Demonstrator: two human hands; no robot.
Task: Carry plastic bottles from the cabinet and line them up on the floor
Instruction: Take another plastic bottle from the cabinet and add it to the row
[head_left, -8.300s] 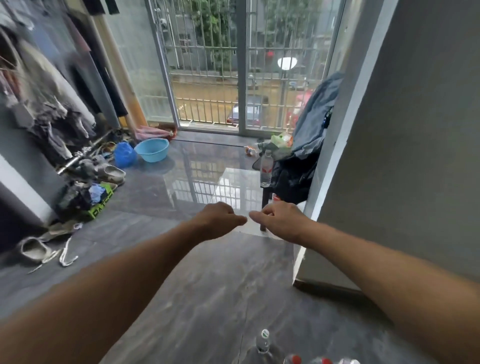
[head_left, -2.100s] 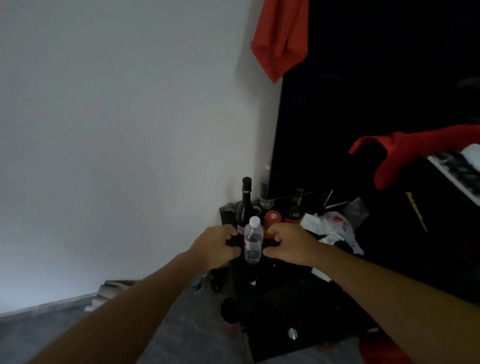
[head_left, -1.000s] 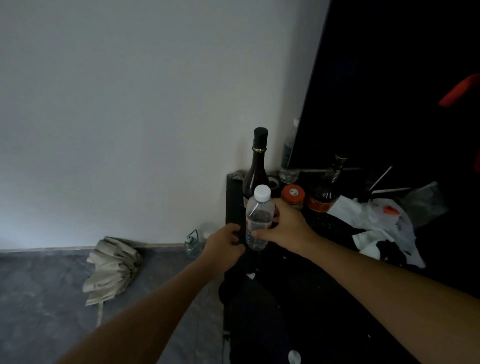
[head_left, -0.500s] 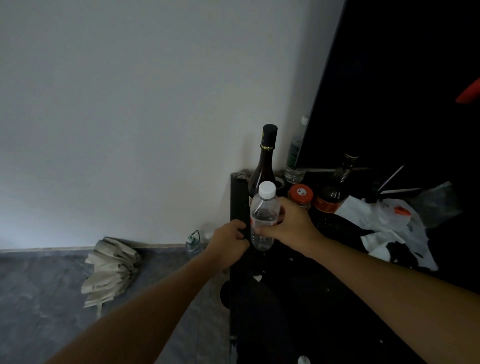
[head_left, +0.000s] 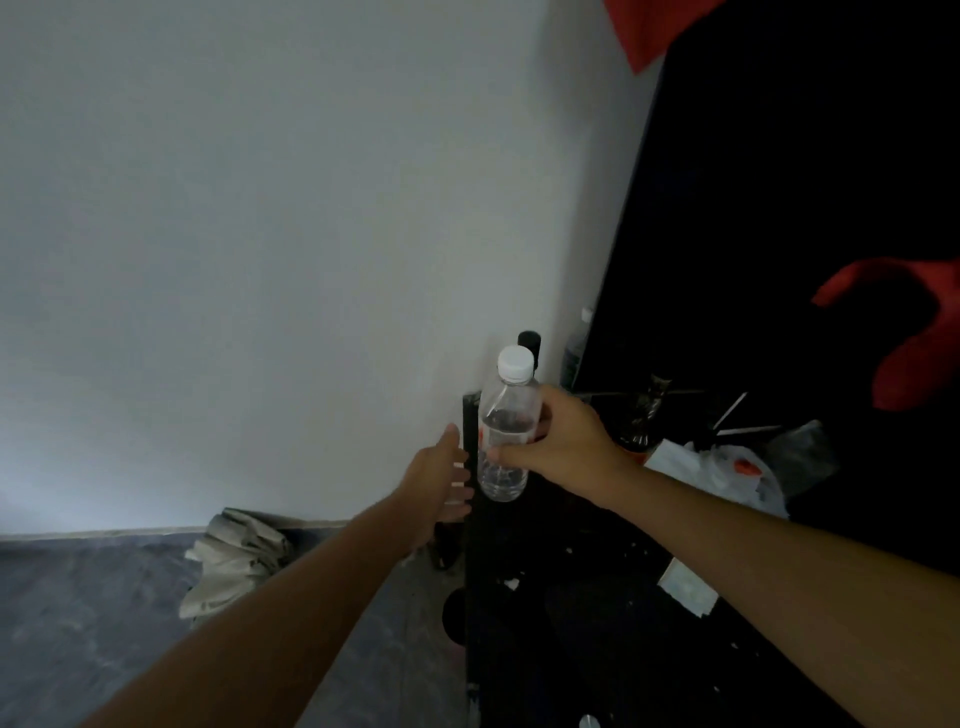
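Up off the black cabinet (head_left: 545, 597), a clear plastic bottle (head_left: 505, 431) sits in the right hand (head_left: 563, 447).
Its fingers wrap the bottle's middle, white cap up; the left hand (head_left: 441, 480) is spread flat just beside it, touching nothing visible. Behind, a dark bottle (head_left: 530, 343) shows only its cap, and the cabinet's clutter is too dim to make out.

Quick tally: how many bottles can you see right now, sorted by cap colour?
White cap: 2, the clear plastic bottle in the right hand and a dim one at the cabinet's back corner.
Black cap: 1, the dark bottle behind the held one.
Cap unclear: 1, a dark glass bottle.
Total: 4.
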